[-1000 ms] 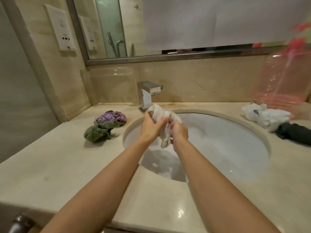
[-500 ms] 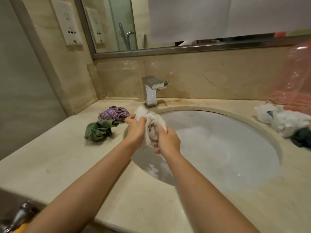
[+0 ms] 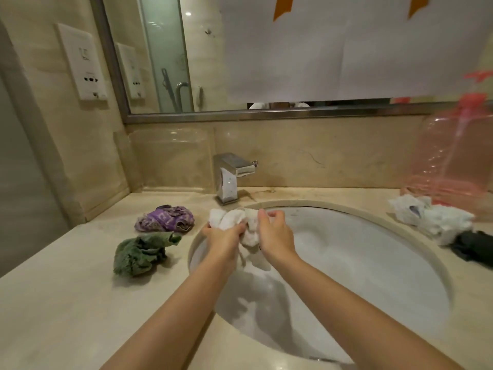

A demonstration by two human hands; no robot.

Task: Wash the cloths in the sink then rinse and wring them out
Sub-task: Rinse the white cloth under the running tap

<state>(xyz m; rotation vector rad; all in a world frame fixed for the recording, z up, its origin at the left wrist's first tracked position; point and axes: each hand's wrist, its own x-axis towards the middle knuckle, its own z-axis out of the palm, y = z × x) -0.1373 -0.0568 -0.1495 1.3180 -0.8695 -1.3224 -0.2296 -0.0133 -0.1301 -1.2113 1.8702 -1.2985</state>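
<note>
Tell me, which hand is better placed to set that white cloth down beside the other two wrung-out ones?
Probably the left hand: it grips the white cloth nearest the green cloth and purple cloth.

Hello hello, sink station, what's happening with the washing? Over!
Left hand and right hand both gripping crumpled white cloth over white sink basin. Nothing blocking. Over.

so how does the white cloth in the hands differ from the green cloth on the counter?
The white cloth is held up over the sink, gripped by the left hand and right hand; the green cloth lies untouched on the counter, left of the basin. The white one hangs in a twisted strip; the green one sits in a crumpled heap. Both are bunched, not spread flat.
</note>
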